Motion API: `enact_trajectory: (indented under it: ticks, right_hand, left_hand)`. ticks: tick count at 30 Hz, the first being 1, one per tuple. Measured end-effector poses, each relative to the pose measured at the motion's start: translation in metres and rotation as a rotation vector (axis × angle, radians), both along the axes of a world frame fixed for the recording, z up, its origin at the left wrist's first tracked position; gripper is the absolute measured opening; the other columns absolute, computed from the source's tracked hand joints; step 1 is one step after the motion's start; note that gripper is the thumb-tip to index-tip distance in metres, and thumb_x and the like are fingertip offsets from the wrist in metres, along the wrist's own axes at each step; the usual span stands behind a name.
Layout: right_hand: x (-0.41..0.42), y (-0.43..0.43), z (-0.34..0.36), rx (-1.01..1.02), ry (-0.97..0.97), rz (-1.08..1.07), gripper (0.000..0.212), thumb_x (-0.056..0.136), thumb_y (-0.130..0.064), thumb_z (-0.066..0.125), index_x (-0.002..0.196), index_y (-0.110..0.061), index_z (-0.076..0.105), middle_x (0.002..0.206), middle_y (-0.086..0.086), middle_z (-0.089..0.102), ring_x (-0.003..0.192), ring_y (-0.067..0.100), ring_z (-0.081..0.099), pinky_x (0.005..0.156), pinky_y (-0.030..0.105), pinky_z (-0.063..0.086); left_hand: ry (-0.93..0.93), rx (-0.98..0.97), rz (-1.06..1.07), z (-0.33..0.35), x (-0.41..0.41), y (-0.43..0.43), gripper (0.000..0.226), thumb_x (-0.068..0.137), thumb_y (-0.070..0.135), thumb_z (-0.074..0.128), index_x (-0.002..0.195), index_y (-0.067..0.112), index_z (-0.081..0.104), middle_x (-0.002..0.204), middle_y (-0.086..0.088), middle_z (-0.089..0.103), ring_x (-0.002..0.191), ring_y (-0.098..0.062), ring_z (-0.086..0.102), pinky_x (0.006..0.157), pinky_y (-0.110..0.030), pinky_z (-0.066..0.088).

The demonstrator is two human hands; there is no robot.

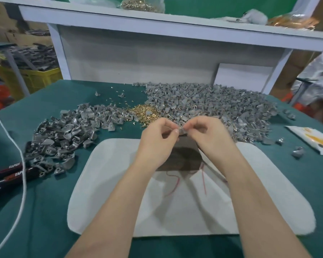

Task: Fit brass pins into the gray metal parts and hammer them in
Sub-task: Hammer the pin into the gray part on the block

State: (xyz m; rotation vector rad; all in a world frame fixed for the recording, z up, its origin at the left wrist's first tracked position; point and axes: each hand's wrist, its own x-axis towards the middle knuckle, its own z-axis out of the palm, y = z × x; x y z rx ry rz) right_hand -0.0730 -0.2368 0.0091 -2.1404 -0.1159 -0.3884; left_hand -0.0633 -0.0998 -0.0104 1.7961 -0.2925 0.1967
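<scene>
My left hand and my right hand meet above the dark block on the white mat. Both pinch one small gray metal part between their fingertips. Whether a pin sits in it is too blurred to tell. Behind my hands lies a heap of brass pins. A big pile of gray parts spreads to the back right. A darker, shinier pile of parts lies to the left.
A black-handled tool lies at the left edge, crossed by a white cord. A white and yellow packet sits at right with loose parts near it. A white shelf frame stands behind the green table.
</scene>
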Motion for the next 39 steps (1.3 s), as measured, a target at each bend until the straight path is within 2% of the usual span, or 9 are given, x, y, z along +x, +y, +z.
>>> enact_trajectory:
  ticks: [4, 8, 10, 12, 13, 17, 22, 29, 39]
  right_hand:
    - [0.003, -0.002, -0.008, -0.060, 0.029, -0.015, 0.013, 0.083, -0.010, 0.063, 0.085, -0.018, 0.073, 0.082, -0.003, 0.071, 0.080, 0.012, 0.066, 0.081, 0.029, 0.052]
    - [0.006, 0.001, -0.013, -0.117, 0.018, -0.023, 0.007, 0.085, -0.019, 0.066, 0.081, -0.019, 0.071, 0.079, -0.001, 0.071, 0.080, 0.016, 0.065, 0.081, 0.035, 0.052]
    - [0.008, 0.001, -0.015, -0.143, 0.023, -0.060, 0.009, 0.086, -0.019, 0.065, 0.080, -0.018, 0.072, 0.078, 0.002, 0.071, 0.080, 0.020, 0.065, 0.080, 0.037, 0.051]
    - [0.010, 0.001, -0.017, -0.166, 0.040, -0.102, 0.010, 0.086, -0.020, 0.065, 0.082, -0.017, 0.074, 0.076, 0.002, 0.071, 0.080, 0.020, 0.065, 0.077, 0.034, 0.052]
    - [0.010, 0.001, -0.018, -0.188, 0.047, -0.115, 0.010, 0.085, -0.020, 0.065, 0.082, -0.017, 0.074, 0.076, 0.002, 0.071, 0.079, 0.020, 0.065, 0.076, 0.032, 0.051]
    - [0.011, -0.001, -0.019, -0.243, 0.087, -0.088, 0.011, 0.085, -0.016, 0.065, 0.082, -0.017, 0.075, 0.079, 0.003, 0.071, 0.081, 0.021, 0.065, 0.079, 0.035, 0.052]
    - [0.008, -0.004, -0.017, -0.185, 0.046, -0.063, 0.020, 0.087, -0.006, 0.060, 0.090, -0.021, 0.073, 0.084, -0.003, 0.069, 0.084, 0.015, 0.063, 0.085, 0.030, 0.050]
    - [-0.001, 0.001, -0.013, -0.300, -0.026, 0.100, 0.027, 0.083, 0.002, 0.057, 0.098, -0.019, 0.064, 0.081, -0.007, 0.063, 0.080, 0.014, 0.060, 0.076, 0.022, 0.047]
    - [-0.003, 0.005, -0.013, -0.353, -0.063, 0.102, 0.027, 0.082, 0.000, 0.057, 0.104, -0.016, 0.061, 0.077, -0.011, 0.059, 0.077, 0.015, 0.058, 0.079, 0.035, 0.048]
  left_hand:
    - [0.021, 0.018, 0.018, -0.005, 0.004, 0.003, 0.016, 0.090, 0.010, 0.061, 0.081, 0.022, 0.065, 0.077, 0.009, 0.066, 0.067, -0.006, 0.066, 0.082, -0.040, 0.057]
    - [0.046, 0.008, 0.009, -0.005, 0.006, 0.005, 0.015, 0.091, 0.014, 0.061, 0.082, 0.023, 0.067, 0.078, 0.003, 0.070, 0.073, -0.010, 0.069, 0.085, -0.040, 0.056]
    - [0.048, 0.036, -0.027, -0.005, 0.006, 0.007, 0.005, 0.088, 0.018, 0.065, 0.089, 0.021, 0.068, 0.082, 0.006, 0.070, 0.079, -0.008, 0.068, 0.086, -0.030, 0.055]
    - [-0.006, 0.191, -0.028, -0.007, 0.005, 0.008, 0.014, 0.083, 0.018, 0.070, 0.097, 0.018, 0.067, 0.086, 0.009, 0.067, 0.082, -0.006, 0.065, 0.079, -0.013, 0.051]
    - [-0.038, 0.285, -0.022, -0.007, 0.004, 0.008, 0.014, 0.083, 0.017, 0.071, 0.096, 0.019, 0.065, 0.086, 0.009, 0.066, 0.083, -0.006, 0.063, 0.076, -0.011, 0.049]
    - [-0.074, 0.487, 0.011, -0.005, 0.000, 0.007, 0.006, 0.087, 0.021, 0.064, 0.093, 0.021, 0.066, 0.087, 0.010, 0.066, 0.088, -0.010, 0.062, 0.086, -0.026, 0.050]
    - [-0.081, 0.640, 0.036, -0.003, -0.001, 0.008, 0.018, 0.094, 0.023, 0.052, 0.094, 0.022, 0.069, 0.097, 0.000, 0.063, 0.100, -0.024, 0.058, 0.091, -0.041, 0.045]
    - [-0.051, 0.663, 0.023, -0.004, 0.000, 0.008, 0.018, 0.095, 0.025, 0.052, 0.099, 0.022, 0.069, 0.105, -0.003, 0.057, 0.106, -0.026, 0.055, 0.093, -0.042, 0.043]
    - [-0.036, 0.663, 0.075, -0.002, -0.003, 0.006, 0.007, 0.086, 0.026, 0.062, 0.090, 0.023, 0.067, 0.100, 0.000, 0.058, 0.103, -0.025, 0.058, 0.092, -0.043, 0.044]
